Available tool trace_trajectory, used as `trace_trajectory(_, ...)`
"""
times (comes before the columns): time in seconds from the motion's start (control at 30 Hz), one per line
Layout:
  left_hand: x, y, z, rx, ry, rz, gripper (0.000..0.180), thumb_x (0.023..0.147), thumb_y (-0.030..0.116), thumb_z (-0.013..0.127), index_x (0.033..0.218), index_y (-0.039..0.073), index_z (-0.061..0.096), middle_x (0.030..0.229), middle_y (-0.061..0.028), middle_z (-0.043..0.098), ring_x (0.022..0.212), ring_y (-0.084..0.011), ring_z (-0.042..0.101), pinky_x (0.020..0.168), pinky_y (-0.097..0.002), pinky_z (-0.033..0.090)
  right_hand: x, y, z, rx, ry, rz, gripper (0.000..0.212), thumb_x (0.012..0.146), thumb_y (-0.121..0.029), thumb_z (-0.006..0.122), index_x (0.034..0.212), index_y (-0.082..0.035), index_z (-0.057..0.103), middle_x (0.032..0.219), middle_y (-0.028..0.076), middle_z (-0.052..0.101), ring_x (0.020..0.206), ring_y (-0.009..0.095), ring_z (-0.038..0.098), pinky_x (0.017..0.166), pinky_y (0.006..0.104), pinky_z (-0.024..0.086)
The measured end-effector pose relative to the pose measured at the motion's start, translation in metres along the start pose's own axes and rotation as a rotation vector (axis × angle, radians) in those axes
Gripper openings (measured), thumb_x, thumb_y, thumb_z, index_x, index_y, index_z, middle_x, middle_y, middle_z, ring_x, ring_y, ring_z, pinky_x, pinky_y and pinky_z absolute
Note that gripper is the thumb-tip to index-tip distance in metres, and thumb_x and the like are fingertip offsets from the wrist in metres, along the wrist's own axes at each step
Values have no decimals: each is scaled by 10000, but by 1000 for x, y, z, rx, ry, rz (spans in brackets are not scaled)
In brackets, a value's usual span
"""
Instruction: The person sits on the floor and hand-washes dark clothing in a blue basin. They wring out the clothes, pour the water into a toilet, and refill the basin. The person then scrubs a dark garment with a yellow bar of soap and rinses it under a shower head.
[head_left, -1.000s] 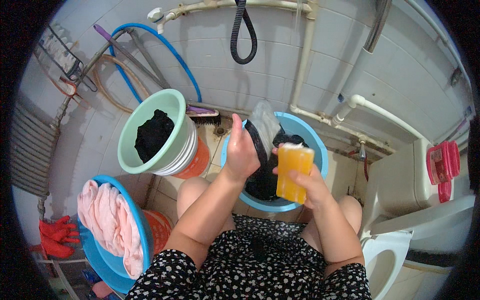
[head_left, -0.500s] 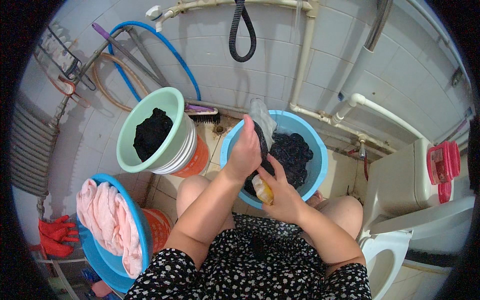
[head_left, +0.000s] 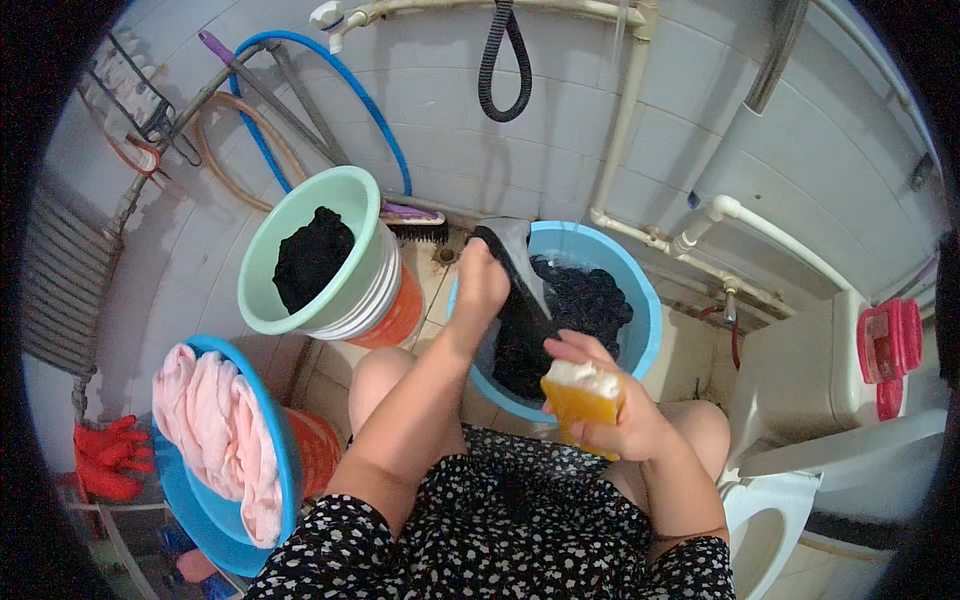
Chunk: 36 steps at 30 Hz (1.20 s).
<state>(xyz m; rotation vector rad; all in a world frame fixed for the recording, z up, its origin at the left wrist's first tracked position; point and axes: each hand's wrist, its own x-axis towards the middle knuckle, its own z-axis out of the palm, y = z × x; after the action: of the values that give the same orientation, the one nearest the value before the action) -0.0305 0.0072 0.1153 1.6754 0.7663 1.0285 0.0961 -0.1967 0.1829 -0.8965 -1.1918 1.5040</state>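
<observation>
My left hand (head_left: 482, 282) is closed on the upper end of a black and grey piece of cloth (head_left: 522, 270), over the left rim of a light blue basin (head_left: 648, 310). The cloth slopes down from this hand toward the fingers of my right hand; whether those fingers touch it I cannot tell. In my right hand (head_left: 632, 415) is a yellow bar of soap (head_left: 580, 408) with white lather on its far end, held near the basin's front rim. Wet black clothes (head_left: 590, 308) lie in the basin.
A pale green basin (head_left: 262, 300) with black cloth rests on a white and orange bucket (head_left: 388, 300). Pink cloth (head_left: 215, 425) hangs in a blue basin (head_left: 200, 510) at left. A toilet (head_left: 800, 370) stands at right; a scrubbing brush (head_left: 415, 222) lies by the wall.
My right hand has drawn the soap back toward me and to the right, away from the cloth. The left hand has moved slightly down, its fingers now curled on the cloth.
</observation>
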Motion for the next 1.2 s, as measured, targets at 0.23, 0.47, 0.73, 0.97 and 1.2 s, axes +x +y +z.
trace_trajectory(0.23, -27, -10, 30, -855, -6, -519, 408, 895, 383, 506, 1129, 54, 564, 1053, -75, 606, 943, -191, 571, 824, -292, 467, 6, 1, 9, -187, -101, -11, 802, 647, 95, 575, 1395, -72, 340, 1430, 113, 208, 1275, 230, 338, 980, 333, 393)
trace_trajectory(0.47, -23, -34, 22, 138, -352, -132, 216, 835, 193, 562, 987, 53, 625, 918, -135, 638, 812, -252, 616, 683, -369, 477, -7, -6, 7, 10, -110, -2, 783, 659, 23, 612, 1388, -21, 331, 1413, 102, 236, 1185, 229, 451, 965, 344, 399)
trace_trajectory(0.73, -24, -8, 16, 19, -572, -261, 242, 889, 216, 563, 1049, 55, 650, 940, -77, 667, 880, -162, 598, 821, -302, 468, -37, -9, -28, 243, 175, -162, 959, 586, -97, 681, 1417, -10, 209, 1425, 114, 340, 951, 266, 590, 810, 382, 478)
trace_trajectory(0.97, -13, -12, 10, -405, -425, -618, 292, 927, 235, 507, 938, -18, 651, 951, -143, 669, 981, -208, 623, 915, -347, 469, -43, -23, -43, 280, 560, -236, 941, 487, -199, 677, 1342, 15, 348, 865, 161, 594, 735, 216, 594, 660, 286, 481)
trace_trajectory(1.2, -20, 4, 20, -949, -368, -766, 372, 933, 286, 482, 1169, 0, 521, 1193, -145, 555, 1142, -256, 517, 1001, -416, 380, -46, -19, -48, 286, 524, -229, 951, 504, -192, 683, 1360, 4, 318, 945, 176, 594, 763, 218, 597, 679, 299, 488)
